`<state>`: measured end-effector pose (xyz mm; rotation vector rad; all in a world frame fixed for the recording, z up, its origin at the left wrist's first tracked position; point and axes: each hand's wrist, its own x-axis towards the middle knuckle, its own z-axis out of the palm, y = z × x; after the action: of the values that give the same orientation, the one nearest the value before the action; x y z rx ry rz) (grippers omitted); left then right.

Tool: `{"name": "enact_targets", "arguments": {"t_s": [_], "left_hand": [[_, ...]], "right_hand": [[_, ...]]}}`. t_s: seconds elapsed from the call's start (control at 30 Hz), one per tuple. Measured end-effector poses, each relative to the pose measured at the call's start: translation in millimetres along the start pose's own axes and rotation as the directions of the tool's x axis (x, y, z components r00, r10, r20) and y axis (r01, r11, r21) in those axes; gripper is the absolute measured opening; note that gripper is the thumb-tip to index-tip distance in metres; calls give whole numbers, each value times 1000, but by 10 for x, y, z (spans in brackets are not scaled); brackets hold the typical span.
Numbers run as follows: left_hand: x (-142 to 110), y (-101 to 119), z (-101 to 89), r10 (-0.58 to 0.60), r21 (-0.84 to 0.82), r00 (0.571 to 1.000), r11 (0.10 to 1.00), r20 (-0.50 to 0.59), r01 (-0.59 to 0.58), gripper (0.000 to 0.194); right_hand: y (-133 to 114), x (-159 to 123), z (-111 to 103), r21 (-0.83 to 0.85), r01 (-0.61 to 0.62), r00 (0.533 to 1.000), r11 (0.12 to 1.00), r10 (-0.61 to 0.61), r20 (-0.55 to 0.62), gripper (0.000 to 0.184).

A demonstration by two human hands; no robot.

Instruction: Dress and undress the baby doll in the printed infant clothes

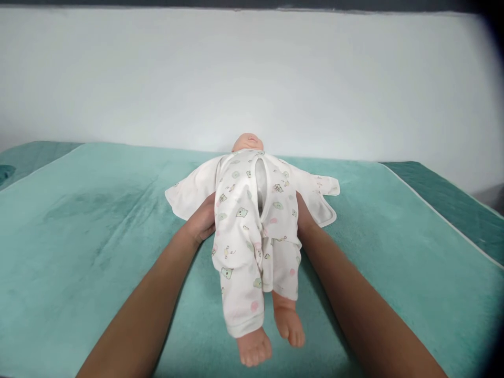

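Note:
A baby doll lies on its back, head away from me and bare feet towards me. It wears white printed trousers with an opening down the middle. A white top spreads out on both sides of its body. At the doll's left-hand side in view, my left hand holds its waist, the fingertips hidden beneath it. My right hand grips the opposite side, its fingers hidden behind the clothing. One trouser leg sits higher, so that ankle shows.
Underneath is a light green plush mat with pale edging. Darker green fabric shows past its right edge and at the far left. A white wall rises right behind the doll's head.

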<state>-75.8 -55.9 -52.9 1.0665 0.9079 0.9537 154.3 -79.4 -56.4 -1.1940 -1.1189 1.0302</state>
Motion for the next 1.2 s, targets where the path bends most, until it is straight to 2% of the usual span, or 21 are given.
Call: {"name": "enact_targets", "arguments": {"t_s": [0.23, 0.33, 0.43, 0.53, 0.6, 0.73, 0.93, 1.07, 1.2], "left_hand": [[9, -4, -19, 1, 8, 1000, 1000, -5, -1, 44], [11, -4, -1, 12, 26, 1000, 1000, 21, -12, 47], [18, -7, 16, 13, 30, 999, 999, 52, -15, 48], [19, -7, 19, 23, 26, 998, 999, 58, -25, 47], [15, -5, 17, 34, 28, 998, 999, 61, -35, 46], [14, -4, 11, 31, 37, 997, 999, 67, -34, 47], [9, -12, 26, 30, 49, 998, 998, 59, -33, 47], [6, -13, 40, 46, 58, 998, 997, 51, -49, 42], [5, -21, 40, 68, 118, 997, 991, -39, -63, 32]], "right_hand": [[-17, -25, 4, -113, 3, 998, 994, -9, -57, 6], [-2, -7, -17, -61, -74, 995, 995, 70, -68, 4], [-2, -6, -15, 26, -157, 987, 987, 158, -32, 12], [-5, -16, 11, 132, -183, 983, 974, 180, 30, 17], [0, -16, 29, 180, -167, 986, 969, 168, 13, 18], [10, -2, 30, 88, -90, 992, 992, 98, -83, 15], [-16, 3, -12, 115, -240, 968, 964, 246, -41, 12], [17, 24, -24, 61, -212, 976, 975, 214, -34, 15], [66, 57, -45, 122, -140, 990, 983, 140, 9, 28]]}}
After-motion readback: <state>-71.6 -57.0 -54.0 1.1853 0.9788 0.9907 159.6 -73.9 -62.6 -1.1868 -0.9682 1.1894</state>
